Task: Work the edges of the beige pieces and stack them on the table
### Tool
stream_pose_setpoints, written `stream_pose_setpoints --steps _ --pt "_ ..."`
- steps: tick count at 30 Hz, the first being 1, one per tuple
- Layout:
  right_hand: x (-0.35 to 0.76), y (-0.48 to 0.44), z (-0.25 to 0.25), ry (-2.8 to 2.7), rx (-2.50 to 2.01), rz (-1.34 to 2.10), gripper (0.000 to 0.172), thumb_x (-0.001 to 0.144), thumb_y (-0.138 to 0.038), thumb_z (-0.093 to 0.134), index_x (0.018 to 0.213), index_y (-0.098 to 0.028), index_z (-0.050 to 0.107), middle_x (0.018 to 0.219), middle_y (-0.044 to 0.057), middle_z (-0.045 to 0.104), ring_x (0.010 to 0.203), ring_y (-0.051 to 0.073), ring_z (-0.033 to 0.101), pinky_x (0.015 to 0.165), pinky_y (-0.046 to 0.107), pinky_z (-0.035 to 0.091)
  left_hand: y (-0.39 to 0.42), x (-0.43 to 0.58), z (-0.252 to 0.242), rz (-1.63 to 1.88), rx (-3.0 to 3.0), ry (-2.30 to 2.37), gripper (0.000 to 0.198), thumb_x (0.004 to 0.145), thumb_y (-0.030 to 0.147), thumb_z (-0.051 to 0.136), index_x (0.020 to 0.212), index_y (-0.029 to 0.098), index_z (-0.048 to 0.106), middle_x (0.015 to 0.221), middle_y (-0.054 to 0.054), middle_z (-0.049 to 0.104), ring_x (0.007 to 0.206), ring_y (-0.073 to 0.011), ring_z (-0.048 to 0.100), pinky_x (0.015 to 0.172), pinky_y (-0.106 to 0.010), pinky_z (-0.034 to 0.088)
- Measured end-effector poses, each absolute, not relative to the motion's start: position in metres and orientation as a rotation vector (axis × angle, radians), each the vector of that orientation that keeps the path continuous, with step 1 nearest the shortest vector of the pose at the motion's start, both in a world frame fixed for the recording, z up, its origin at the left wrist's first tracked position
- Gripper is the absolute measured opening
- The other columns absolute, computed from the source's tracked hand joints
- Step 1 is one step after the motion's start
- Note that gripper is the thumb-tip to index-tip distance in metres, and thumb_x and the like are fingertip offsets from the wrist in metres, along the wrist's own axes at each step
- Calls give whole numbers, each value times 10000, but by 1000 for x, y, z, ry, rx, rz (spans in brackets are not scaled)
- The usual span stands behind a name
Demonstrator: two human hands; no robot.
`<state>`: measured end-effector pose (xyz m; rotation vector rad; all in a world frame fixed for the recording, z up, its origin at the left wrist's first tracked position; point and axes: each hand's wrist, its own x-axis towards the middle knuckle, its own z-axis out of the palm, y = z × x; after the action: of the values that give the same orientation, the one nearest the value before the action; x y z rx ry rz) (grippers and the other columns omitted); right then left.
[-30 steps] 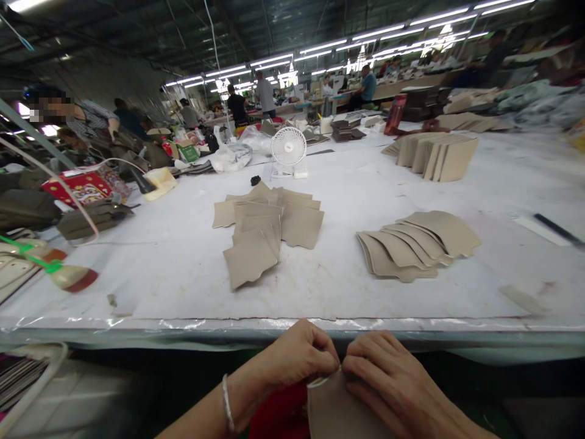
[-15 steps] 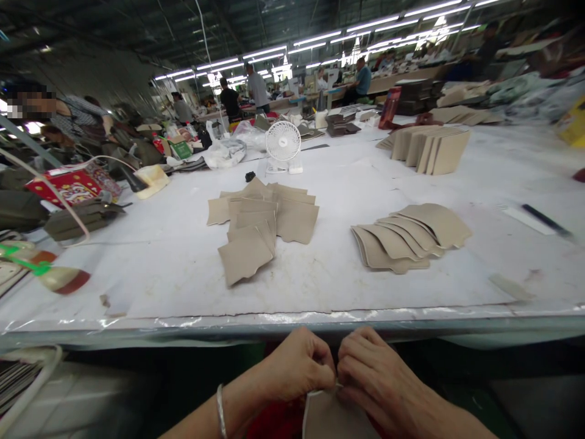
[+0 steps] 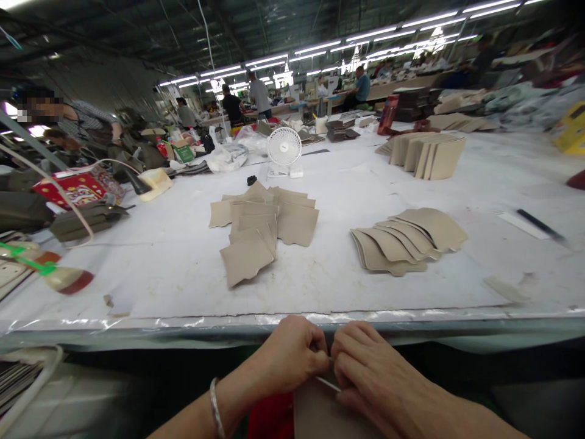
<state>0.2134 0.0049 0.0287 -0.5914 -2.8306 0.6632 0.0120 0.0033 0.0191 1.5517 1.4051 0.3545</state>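
Note:
Just in front of the table's near edge, my left hand [image 3: 297,353] and my right hand [image 3: 370,366] are close together, fingers closed in a pinch. Both grip the top edge of a beige panel [image 3: 326,411], a flat leather-like piece with a pale edge, which hangs low at my lap. Fingers hide part of that edge. Beyond my hands, a loose pile of similar beige pieces [image 3: 249,253] lies on the white tabletop [image 3: 311,286]. A fanned stack of beige pieces [image 3: 393,238] lies to the right of it.
Farther back are a small white fan [image 3: 284,147] and a standing row of beige pieces [image 3: 429,155]. Bottles with green nozzles [image 3: 68,279] are at the left edge. A dark strip [image 3: 539,224] lies at the right. A person [image 3: 86,119] bends over at the far left.
Both hands have risen slightly, still pinching the beige panel's edge. More of the panel's pale edge shows between them. The pieces on the table are unmoved; the view has shifted a little.

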Motion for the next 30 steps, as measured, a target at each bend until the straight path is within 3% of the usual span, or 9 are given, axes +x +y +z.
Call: stream_pose_setpoints --steps 4,7,10,16,20,23,30 --pt "217 0 69 -2755 -519 492 333 773 -45 731 816 -236 462 924 47 561 951 307 519 997 505 415 14 0 40 379 1317 1368 127 582 234 483 627 153 570 499 37 450 479 -109 430 463 -211 298" --pt "220 -1 77 -2681 -521 553 269 805 -28 577 812 -244 416 897 42 545 905 276 539 883 435 488 11 0 41 324 1282 1135 121 613 227 526 660 140 597 528 44 429 480 -87 380 464 -208 284" --pt "224 -7 49 -2600 -578 702 230 835 -13 462 855 -239 425 940 41 552 894 241 557 775 368 517 -2 4 27 324 1335 968 93 680 204 557 687 129 610 592 46 394 560 -71 320 503 -203 239" --pt "241 -36 -22 -2517 -894 995 190 950 -79 406 999 -250 473 1125 22 566 979 229 565 844 387 505 -34 -2 4 315 1324 1001 356 914 401 498 821 115 688 684 7 533 652 -104 452 610 -207 348" --pt "236 -38 -20 -2469 -957 1058 201 998 -156 313 1015 -238 496 973 46 583 869 255 581 727 391 524 -47 -6 7 283 1354 1087 235 774 356 713 868 141 721 670 48 503 630 -86 406 541 -186 295" --pt "229 -34 -11 -2497 -963 1043 202 994 -158 304 939 -232 484 903 50 570 790 256 567 651 373 508 -51 -3 7 302 1409 1156 137 783 271 667 804 146 719 640 56 508 613 -80 429 544 -184 296" --pt "230 -34 -11 -2554 -882 961 200 1006 -128 310 898 -238 438 845 38 550 744 248 557 631 354 491 -49 1 2 321 1458 1177 131 789 225 628 791 155 739 630 56 510 623 -80 464 578 -177 316"
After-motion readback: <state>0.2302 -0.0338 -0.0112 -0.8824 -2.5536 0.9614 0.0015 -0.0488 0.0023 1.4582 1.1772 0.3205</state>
